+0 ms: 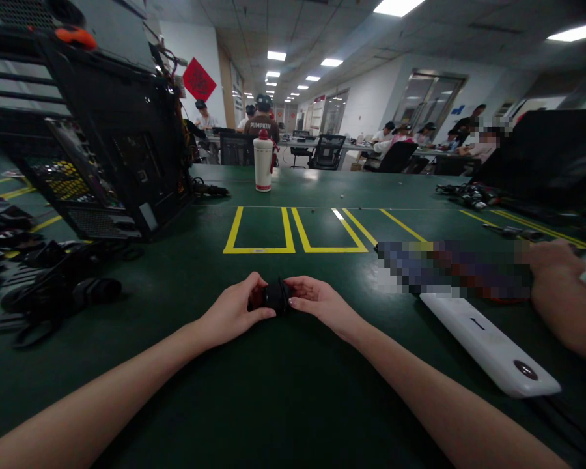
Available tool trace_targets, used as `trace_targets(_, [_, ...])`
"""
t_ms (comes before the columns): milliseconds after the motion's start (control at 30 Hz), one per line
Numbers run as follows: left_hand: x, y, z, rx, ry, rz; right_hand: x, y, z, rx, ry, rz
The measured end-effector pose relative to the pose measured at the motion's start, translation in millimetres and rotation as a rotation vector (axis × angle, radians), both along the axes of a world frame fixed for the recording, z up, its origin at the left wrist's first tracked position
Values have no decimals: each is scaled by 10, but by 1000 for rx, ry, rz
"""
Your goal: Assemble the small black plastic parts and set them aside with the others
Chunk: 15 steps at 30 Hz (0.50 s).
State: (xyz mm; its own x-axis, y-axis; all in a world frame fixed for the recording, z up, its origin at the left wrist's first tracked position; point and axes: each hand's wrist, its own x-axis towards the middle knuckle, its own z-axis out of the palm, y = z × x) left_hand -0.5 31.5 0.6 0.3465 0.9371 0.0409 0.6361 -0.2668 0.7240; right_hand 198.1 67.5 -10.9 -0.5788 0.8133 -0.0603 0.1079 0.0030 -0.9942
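Stretching across the foreground, the green table [283,404] bears a black computer case [92,140] at left, and over the table's near middle the left forearm [131,378] and right forearm [434,391] slant inward. The left hand [232,309] curls around one side and the right hand [325,306] pinches the other, flanged side of a small black part [275,298] between them. Handling looks midway: the part is gripped, not yet released; whether its pieces are joined I cannot tell.

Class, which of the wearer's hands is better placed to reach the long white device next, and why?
Probably the right hand: it is nearer the long white device than the left hand, though both hold the black cylindrical part.
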Motion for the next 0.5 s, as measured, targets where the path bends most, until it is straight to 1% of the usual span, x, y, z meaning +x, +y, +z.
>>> trace_targets(167, [16, 34, -23, 14, 33, 35, -31, -5, 37, -36, 30, -12])
trace_targets(367, [-2, 43, -27, -28, 15, 18, -31, 16, 14, -5, 18, -2])
trace_targets(500, [8, 26, -19, -10, 13, 5, -15, 28, 10, 4, -3, 11])
